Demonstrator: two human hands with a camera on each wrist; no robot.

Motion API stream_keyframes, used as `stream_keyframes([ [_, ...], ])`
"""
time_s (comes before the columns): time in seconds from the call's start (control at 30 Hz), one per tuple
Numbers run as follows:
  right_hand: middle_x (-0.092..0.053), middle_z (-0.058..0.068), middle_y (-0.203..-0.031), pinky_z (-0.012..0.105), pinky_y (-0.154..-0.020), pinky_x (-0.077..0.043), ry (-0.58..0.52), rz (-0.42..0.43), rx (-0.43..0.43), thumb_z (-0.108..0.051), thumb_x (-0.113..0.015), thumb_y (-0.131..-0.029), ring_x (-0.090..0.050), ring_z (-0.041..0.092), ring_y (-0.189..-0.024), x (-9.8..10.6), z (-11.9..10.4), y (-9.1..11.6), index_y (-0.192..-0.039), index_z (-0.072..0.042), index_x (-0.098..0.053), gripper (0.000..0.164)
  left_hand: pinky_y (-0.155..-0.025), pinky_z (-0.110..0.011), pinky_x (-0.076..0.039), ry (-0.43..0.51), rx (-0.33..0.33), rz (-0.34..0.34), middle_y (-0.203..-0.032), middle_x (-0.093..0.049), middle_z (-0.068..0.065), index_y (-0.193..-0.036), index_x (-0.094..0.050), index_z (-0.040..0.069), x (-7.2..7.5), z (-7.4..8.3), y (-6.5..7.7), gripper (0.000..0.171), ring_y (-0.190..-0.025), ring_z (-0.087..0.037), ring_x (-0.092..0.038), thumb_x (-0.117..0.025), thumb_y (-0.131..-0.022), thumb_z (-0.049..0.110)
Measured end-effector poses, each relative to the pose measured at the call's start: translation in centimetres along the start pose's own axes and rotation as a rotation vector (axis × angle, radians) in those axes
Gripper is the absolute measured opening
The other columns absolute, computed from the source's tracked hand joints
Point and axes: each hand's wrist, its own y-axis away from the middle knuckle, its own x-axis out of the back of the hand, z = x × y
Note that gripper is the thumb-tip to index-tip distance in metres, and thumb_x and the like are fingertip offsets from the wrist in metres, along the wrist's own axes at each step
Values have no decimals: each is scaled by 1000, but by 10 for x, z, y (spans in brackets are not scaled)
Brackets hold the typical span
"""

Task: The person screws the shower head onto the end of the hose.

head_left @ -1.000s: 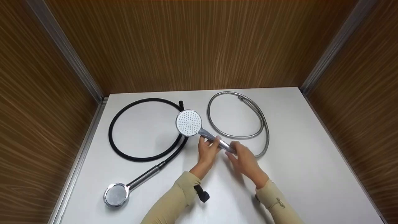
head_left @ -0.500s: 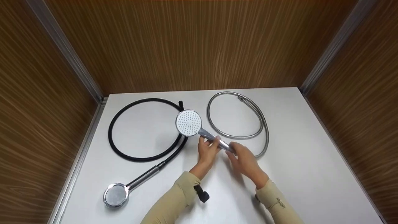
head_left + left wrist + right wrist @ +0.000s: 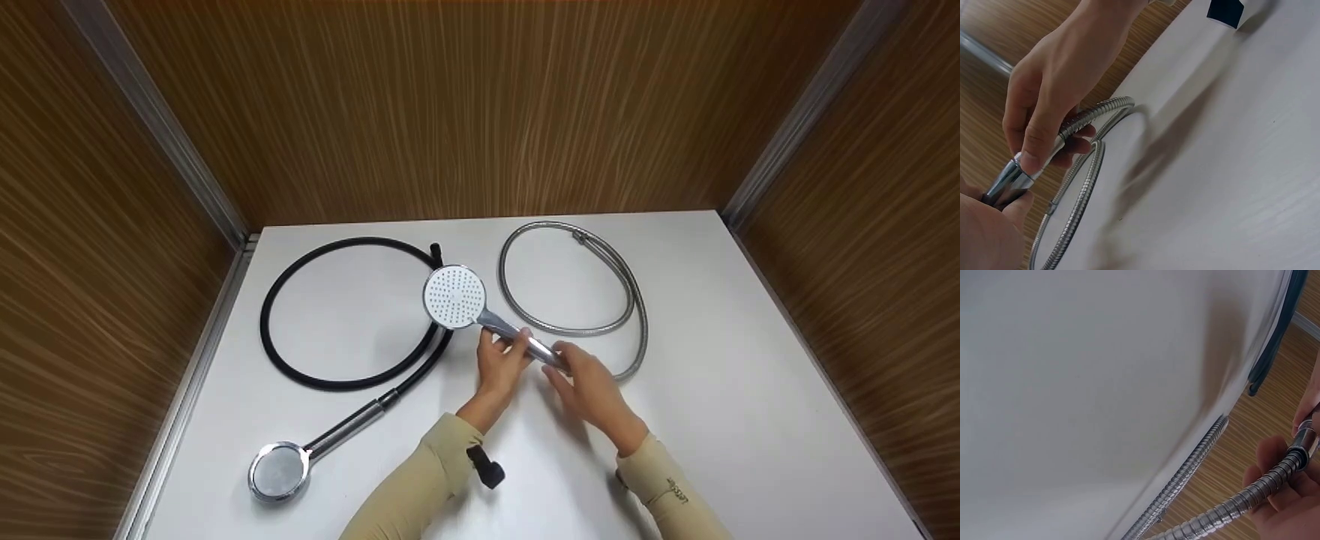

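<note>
A shower head with a white spray face and chrome handle is held above the white table, its face turned up. My left hand grips the handle about midway. At the handle's lower end, my right hand pinches the end of a silver shower hose. In the left wrist view, the right thumb and fingers surround the chrome hose nut, which lines up with the handle end. The right wrist view shows the ribbed hose running out from the right hand. Fingers hide the joint's threads.
At left on the table lies a coiled black hose, joined to a second chrome shower head. The silver hose loops on the table behind my right hand. Wood-grain walls enclose the back and sides.
My right fingers shift very slightly at the hose end. The shower head, left hand and both hoses stay practically in place.
</note>
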Motion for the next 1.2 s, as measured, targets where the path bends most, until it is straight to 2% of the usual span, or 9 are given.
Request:
stream_keyframes([
  [0.27,-74,9,-96,44,-81,-64,-20,15,-11,-13,-77,-97,-74,26,-89,1,-1,0,-113,-4,-66,22,-92,-49,-65,13,-5,2,-96,-64,-13,-132,-45,-3,-1,-1,1,40,-93,-25,-71,-67,-99,-3],
  [0.53,-74,9,-97,45,-81,-63,-5,-5,-20,-15,-75,-99,-73,26,-89,1,-1,0,-116,-3,-67,22,-92,-50,-64,32,9,10,-96,-65,-12,-133,-46,-2,-2,-1,1,41,-90,-23,-71,-67,-98,-4],
  [0.77,-75,13,-103,47,-86,-64,-18,-6,-46,-16,-77,-98,-74,29,-93,2,-1,1,-123,1,-64,33,-93,-51,-64,41,5,6,-96,-65,-12,-133,-46,-3,-2,1,2,41,-88,-21,-71,-67,-98,-3],
  [0.87,-74,12,-101,47,-84,-63,-10,23,-37,-13,-81,-93,-73,29,-92,2,-1,1,-119,1,-64,34,-92,-51,-65,30,1,5,-96,-65,-13,-133,-46,-3,-2,1,2,41,-88,-21,-71,-67,-98,-3],
  [0.97,-72,10,-96,46,-82,-63,1,45,-21,-10,-82,-91,-71,26,-88,2,-1,1,-112,-2,-65,28,-90,-50,-65,15,-5,0,-95,-65,-13,-132,-46,-3,-1,0,2,40,-87,-20,-70,-67,-99,-3],
  [1.2,-72,7,-93,45,-80,-62,13,33,-20,-10,-81,-92,-69,25,-85,4,-1,0,-109,-5,-66,23,-88,-47,-66,16,-24,-12,-93,-65,-12,-130,-47,-3,-1,-1,2,37,-86,-20,-70,-67,-99,-3],
])
